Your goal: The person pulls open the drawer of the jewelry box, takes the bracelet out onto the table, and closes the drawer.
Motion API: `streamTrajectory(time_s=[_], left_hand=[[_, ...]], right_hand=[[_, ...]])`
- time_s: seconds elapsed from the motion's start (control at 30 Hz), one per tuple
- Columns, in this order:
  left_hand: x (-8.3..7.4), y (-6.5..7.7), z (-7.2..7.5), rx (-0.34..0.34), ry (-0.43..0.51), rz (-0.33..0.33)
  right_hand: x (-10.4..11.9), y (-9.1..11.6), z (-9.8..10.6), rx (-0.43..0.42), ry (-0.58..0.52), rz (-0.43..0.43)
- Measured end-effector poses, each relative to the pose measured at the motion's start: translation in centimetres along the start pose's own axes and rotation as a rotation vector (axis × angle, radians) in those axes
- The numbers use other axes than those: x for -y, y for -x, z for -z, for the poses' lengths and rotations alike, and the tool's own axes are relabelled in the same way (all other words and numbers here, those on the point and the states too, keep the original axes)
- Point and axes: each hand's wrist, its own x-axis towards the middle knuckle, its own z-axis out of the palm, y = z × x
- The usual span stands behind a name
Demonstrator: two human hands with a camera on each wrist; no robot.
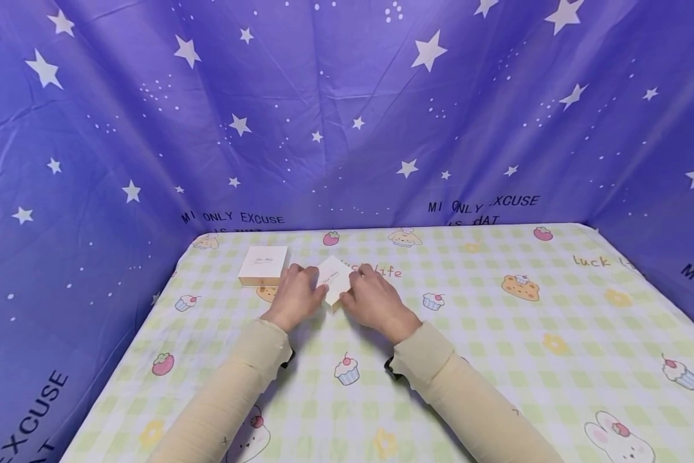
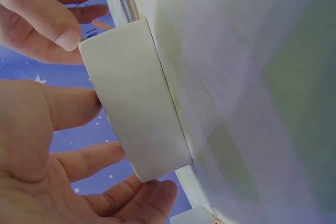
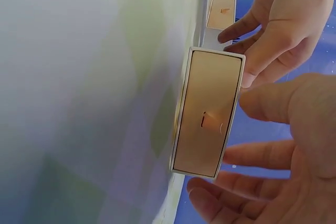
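A small white cardboard box (image 1: 335,281) with faint lettering on its lid sits on the table, turned cornerwise between both hands. My left hand (image 1: 298,296) grips its left side, the thumb near the front edge and the fingers reaching along the far side. From the right, my right hand (image 1: 375,301) holds it the same way. In the right wrist view the gold drawer end (image 3: 210,116) of the box shows, with a small cut tab in it. A plain white side (image 2: 136,100) faces the left wrist camera.
A second white box (image 1: 264,262) with a gold front stands left of my left hand. The checked tablecloth (image 1: 497,347) carries printed cupcakes, flowers and animals. Behind the table hangs a purple star-patterned curtain (image 1: 347,161).
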Motion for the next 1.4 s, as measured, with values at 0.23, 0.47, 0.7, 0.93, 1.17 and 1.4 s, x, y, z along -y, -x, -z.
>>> streamTrajectory(time_s=[0.23,0.47,0.7,0.93,1.17,1.4], left_hand=[[0.4,-0.1,-0.2,-0.005,0.034,0.002],[0.4,0.0,-0.2,-0.01,0.049,-0.009],[0.2,0.3,-0.1,-0.014,0.062,0.003],[0.1,0.6,-0.1,-0.028,0.048,-0.013],[-0.1,0.7,-0.1,-0.019,0.043,0.0],[-0.2,0.9,-0.2,0.004,0.075,0.022]], right_hand=[[0.4,0.1,0.1,-0.014,-0.009,-0.11],[0.4,0.0,0.1,0.012,-0.059,-0.12],[0.1,-0.1,0.0,0.008,-0.077,-0.114],[0.1,0.0,0.2,0.02,-0.079,-0.131],[-0.1,0.0,0.2,0.034,-0.088,-0.14],[-0.5,0.1,0.2,0.022,-0.087,-0.124]])
